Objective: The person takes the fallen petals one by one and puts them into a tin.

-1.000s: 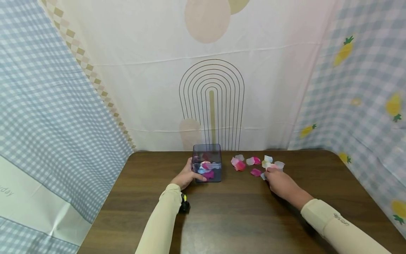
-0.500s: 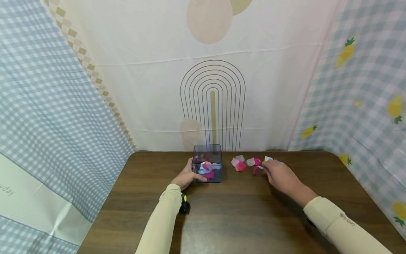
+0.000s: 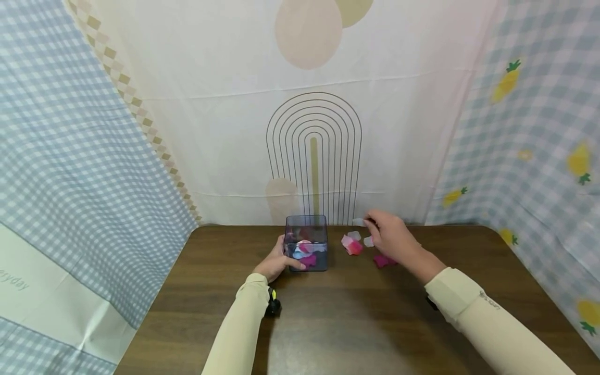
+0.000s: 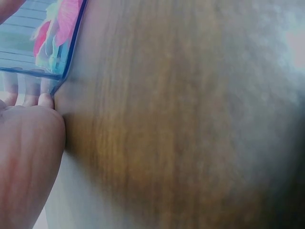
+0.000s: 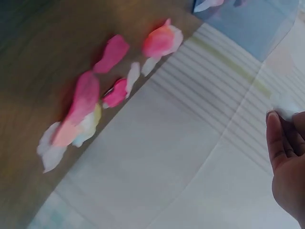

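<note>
My left hand (image 3: pixel 273 262) grips the left side of a clear bluish plastic box (image 3: pixel 321 262), thumb across its front. Inside lie several pink, white and blue fabric flower petals (image 3: pixel 307 260). Up off the table, to the right of the box, my right hand (image 3: pixel 391 237) pinches a pale white petal (image 3: pixel 358 222) between thumb and fingers. Below it on the table are pink-and-white petals (image 3: pixel 352 246) and a magenta petal (image 3: pixel 383 261). The right wrist view shows more of them in a loose row, among them a long pink petal (image 5: pixel 85 98) over pale ones.
The brown wooden table (image 3: pixel 319 328) ends at a white cloth backdrop (image 3: pixel 225 156) close behind the box. Checked blue cloth (image 3: pixel 117 172) hangs on the left, and another with pineapples (image 3: pixel 534 172) on the right. A small black device (image 3: pixel 273 304) sits at my left wrist.
My right hand has picked up a white petal from the right-hand cluster, lifted it and moved it left toward the box. A magenta petal has shifted. My left hand stays on the box.
</note>
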Available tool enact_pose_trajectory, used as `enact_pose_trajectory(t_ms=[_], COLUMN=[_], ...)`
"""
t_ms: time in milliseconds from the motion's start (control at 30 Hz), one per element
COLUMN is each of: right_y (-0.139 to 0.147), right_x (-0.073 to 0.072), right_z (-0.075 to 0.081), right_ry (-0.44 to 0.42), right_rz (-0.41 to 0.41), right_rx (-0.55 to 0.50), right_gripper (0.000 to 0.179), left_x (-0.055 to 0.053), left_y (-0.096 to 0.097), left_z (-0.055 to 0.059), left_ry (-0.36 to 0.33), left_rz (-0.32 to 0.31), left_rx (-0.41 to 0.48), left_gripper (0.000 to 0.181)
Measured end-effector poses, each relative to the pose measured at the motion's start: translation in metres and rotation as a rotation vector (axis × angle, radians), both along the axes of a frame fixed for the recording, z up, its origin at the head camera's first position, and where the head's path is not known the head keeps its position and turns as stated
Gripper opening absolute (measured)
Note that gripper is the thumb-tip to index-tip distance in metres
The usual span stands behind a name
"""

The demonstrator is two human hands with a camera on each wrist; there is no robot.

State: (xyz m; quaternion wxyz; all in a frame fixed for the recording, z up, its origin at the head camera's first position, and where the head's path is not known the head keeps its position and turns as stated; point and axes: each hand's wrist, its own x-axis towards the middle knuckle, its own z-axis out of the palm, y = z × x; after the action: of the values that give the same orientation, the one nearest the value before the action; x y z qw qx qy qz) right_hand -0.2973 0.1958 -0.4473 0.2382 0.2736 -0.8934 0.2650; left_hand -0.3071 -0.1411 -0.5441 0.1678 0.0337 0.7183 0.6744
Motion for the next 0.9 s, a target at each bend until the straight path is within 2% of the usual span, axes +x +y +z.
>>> enact_pose_trajectory(t_ms=[133, 300, 500, 567, 733, 900], right_y=[-0.023, -0.069, -0.118, -0.128, -0.142, -0.145], right_x=[-0.001, -0.009, -0.027, -0.032, -0.04, -0.042], right_z=[0.005, 0.009, 0.006, 0.003, -0.004, -0.009], right_ry=[0.003, 0.002, -0.128, -0.183, -0.308, -0.357], right_rz=[0.036, 0.112, 0.15, 0.154, 0.136, 0.119], right_rx=[-0.016, 0.008, 0.19, 0.22, 0.22, 0.217], right_gripper=[0.007, 0.009, 0.012, 0.013, 0.01, 0.01], left_x=[0.0, 0.0, 0.0, 0.0, 0.0, -0.001], left_y=[-0.001, -0.004, -0.002, -0.001, 0.002, 0.002], left_z=[-0.003, -0.003, -0.002, -0.001, 0.0, -0.001], left_ry=[-0.004, 0.0, 0.008, 0.006, -0.001, 0.002], left_rz=[0.015, 0.026, 0.027, 0.028, 0.021, 0.009], left_rx=[-0.005, -0.007, 0.001, 0.007, 0.016, 0.02], left_gripper=[0.108, 0.109, 0.112, 0.112, 0.11, 0.108])
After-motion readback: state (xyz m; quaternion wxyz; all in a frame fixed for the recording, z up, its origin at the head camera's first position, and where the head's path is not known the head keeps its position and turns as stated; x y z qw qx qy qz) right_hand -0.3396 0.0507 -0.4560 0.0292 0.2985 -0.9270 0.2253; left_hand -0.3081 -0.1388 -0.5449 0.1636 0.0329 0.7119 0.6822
